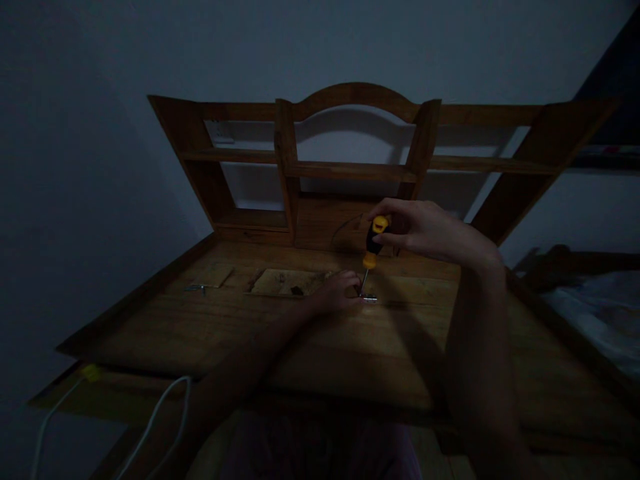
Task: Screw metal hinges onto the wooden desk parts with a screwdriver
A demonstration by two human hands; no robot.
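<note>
Well, the wall: a pale, plain wall [350,40] is rising dimly behind everything.
Desk: a broad, flat-topped brown wooden desk [350,360] is spreading beneath both hands.
Shelves: a brown wooden shelf unit with an arched centre [350,172] is standing along the desk's far side.
Right hand: the right hand [417,227] is gripping a yellow-and-black-handled screwdriver with a thin metal shaft [376,241], thumb and fingers holding the handle.
Left hand: the left hand [340,293] is resting low over the desk top, fingertips near the shaft's lower end; whether they are pinching anything, I cannot tell.
Screwdriver: it is pointing downward, its handle leaning rightward.
Metal piece: a small, shiny, silver-coloured metal piece [369,299] is lying on the desk top, just beside the shaft's lower end.
</note>
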